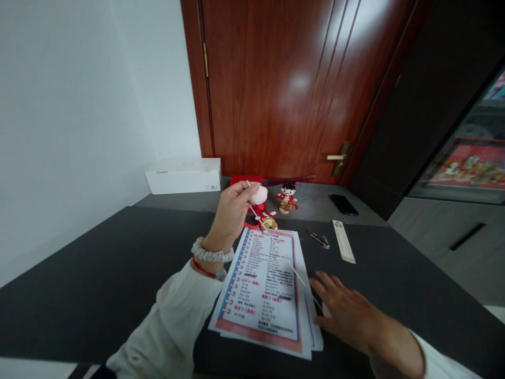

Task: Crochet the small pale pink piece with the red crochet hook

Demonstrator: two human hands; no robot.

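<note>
Pinkish-white, rounded, soft-looking ball [259, 196] in my left hand [234, 205], above far end of white printed paper sheets [258, 300]. Likely light, squashy, grippy rather than slippery, hard to break; best held by its sides, gentle fingertip pressure. Left wrist raised, thumb and fingers closed on ball. Thin white strand [295, 272], probably limp yarn, reaches toward my right hand [345, 310]: low, palm down, fingers partly spread; cannot tell if strand is pinched. Black-haired, red-clad doll [288, 198] stands beyond ball, rightward.
</note>
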